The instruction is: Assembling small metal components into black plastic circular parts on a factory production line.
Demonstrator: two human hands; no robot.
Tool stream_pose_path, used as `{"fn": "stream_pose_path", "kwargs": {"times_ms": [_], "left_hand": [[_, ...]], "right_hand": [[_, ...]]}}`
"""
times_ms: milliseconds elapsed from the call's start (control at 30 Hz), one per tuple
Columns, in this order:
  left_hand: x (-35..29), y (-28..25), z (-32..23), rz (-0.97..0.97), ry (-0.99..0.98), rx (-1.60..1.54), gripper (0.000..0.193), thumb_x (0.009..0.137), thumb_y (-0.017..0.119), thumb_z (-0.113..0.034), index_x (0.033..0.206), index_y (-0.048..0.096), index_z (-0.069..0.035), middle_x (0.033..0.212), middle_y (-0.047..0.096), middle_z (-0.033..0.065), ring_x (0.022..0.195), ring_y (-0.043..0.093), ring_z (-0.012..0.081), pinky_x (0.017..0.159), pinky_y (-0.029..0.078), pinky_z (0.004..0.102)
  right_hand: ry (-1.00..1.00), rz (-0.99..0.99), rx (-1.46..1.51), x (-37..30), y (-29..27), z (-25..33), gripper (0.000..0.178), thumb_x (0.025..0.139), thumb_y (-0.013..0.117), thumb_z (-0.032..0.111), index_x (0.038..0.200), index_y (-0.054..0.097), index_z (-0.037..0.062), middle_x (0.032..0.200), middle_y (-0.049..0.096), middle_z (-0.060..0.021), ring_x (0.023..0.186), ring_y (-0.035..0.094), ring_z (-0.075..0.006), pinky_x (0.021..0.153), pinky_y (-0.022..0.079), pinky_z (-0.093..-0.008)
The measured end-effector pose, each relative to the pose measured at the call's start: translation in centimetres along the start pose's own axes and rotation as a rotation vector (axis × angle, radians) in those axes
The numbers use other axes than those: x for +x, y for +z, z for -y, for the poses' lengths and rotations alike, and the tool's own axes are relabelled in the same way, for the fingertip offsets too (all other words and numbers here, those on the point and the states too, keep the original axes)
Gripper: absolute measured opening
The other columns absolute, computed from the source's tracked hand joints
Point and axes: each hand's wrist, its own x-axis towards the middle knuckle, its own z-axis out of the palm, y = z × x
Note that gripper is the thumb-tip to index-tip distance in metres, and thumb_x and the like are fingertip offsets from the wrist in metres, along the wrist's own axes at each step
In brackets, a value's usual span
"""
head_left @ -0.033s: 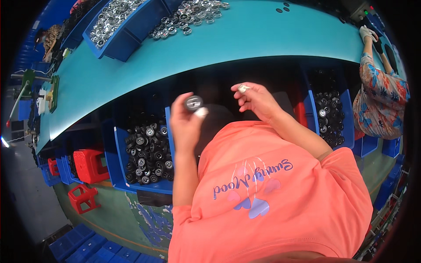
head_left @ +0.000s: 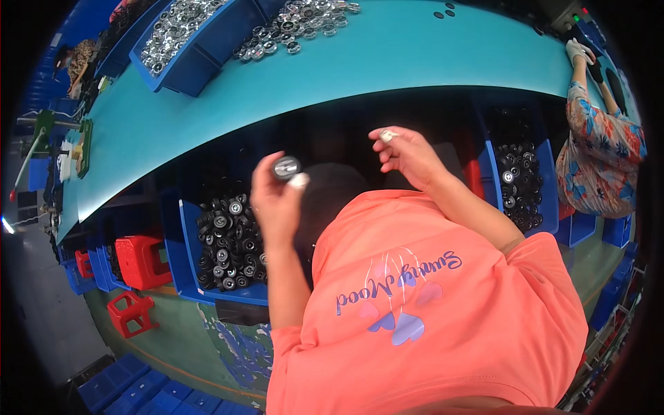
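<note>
My left hand (head_left: pixel 275 207) pinches a black round wheel-like part (head_left: pixel 286 168) with a silvery centre between thumb and fingers, above the inner side of a blue bin (head_left: pixel 181 256). A white cover sits on the thumb tip. Heaped in that bin are many similar black round parts (head_left: pixel 232 242). To the right, in front of my body, my right hand (head_left: pixel 409 155) hangs in the air with loosely curled fingers apart. Its thumb also wears a white cover, and no part shows in it. A gap separates the two hands.
The teal worktable (head_left: pixel 415 52) curves across beyond my hands. On it stand a blue bin of clear round parts (head_left: pixel 176 34) and a loose pile of them (head_left: pixel 297 28). Another black-part bin (head_left: pixel 550 187) is at right, near a co-worker (head_left: pixel 598 152). Red stools (head_left: pixel 142 263) stand left.
My left hand has shifted left and slightly down with the black part, which is now tilted more. My right hand has moved slightly to the right.
</note>
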Motion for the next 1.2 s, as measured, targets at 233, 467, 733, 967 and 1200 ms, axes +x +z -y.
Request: {"fn": "stream_pose_path", "kwargs": {"times_ms": [233, 467, 733, 967, 1200], "left_hand": [[-5.4, -16.8, 2.5, -0.608, 0.075, 0.837, 0.052, 0.083, 0.076, -0.004, 0.133, 0.063, -0.006, 0.101, 0.065, 0.0089, 0.077, 0.057, 0.0146, 0.073, 0.051, 0.0281], [-4.7, -9.1, 0.6, -0.433, 0.112, 0.461, 0.037, 0.091, 0.069, -0.002, 0.127, 0.066, -0.004, 0.097, 0.067, 0.0044, 0.079, 0.061, 0.0103, 0.070, 0.050, 0.0248], [-5.3, -1.9, -3.1, -0.227, 0.295, 0.536, 0.029, 0.092, 0.067, 0.000, 0.121, 0.070, -0.004, 0.091, 0.069, 0.0036, 0.078, 0.061, 0.0107, 0.072, 0.049, 0.0262], [-4.8, -1.5, -4.0, -0.220, 0.287, 0.526, 0.028, 0.093, 0.067, 0.000, 0.120, 0.071, -0.005, 0.089, 0.067, 0.0019, 0.076, 0.057, 0.0080, 0.068, 0.047, 0.0238], [-3.3, 0.4, -2.9, -0.143, 0.249, 0.485, 0.026, 0.090, 0.067, 0.002, 0.115, 0.072, -0.004, 0.092, 0.071, 0.0055, 0.080, 0.064, 0.0134, 0.073, 0.051, 0.0277]], "right_hand": [[-0.122, -0.189, 0.066, -2.5, -6.0, -0.4, 0.025, 0.102, 0.060, 0.021, 0.117, 0.068, 0.0026, 0.092, 0.067, -0.0008, 0.073, 0.061, -0.0063, 0.065, 0.055, -0.0242], [-0.364, -0.213, -0.116, -5.2, -5.6, 0.6, 0.020, 0.102, 0.060, 0.017, 0.112, 0.072, 0.0042, 0.090, 0.067, -0.0006, 0.071, 0.060, -0.0046, 0.063, 0.054, -0.0229], [-0.672, -0.164, -0.307, -7.0, -5.0, 5.3, 0.016, 0.100, 0.063, 0.011, 0.110, 0.073, 0.0045, 0.087, 0.066, 0.0001, 0.070, 0.059, -0.0035, 0.062, 0.050, -0.0206], [-0.669, -0.205, -0.296, -7.6, -7.1, 4.5, 0.016, 0.099, 0.062, 0.009, 0.110, 0.073, 0.0044, 0.087, 0.066, 0.0005, 0.071, 0.058, -0.0032, 0.063, 0.049, -0.0200], [-0.751, -0.276, -0.355, -6.5, -8.5, 7.8, 0.018, 0.097, 0.061, 0.005, 0.110, 0.073, 0.0034, 0.087, 0.066, 0.0009, 0.070, 0.057, -0.0034, 0.063, 0.048, -0.0194]]}}
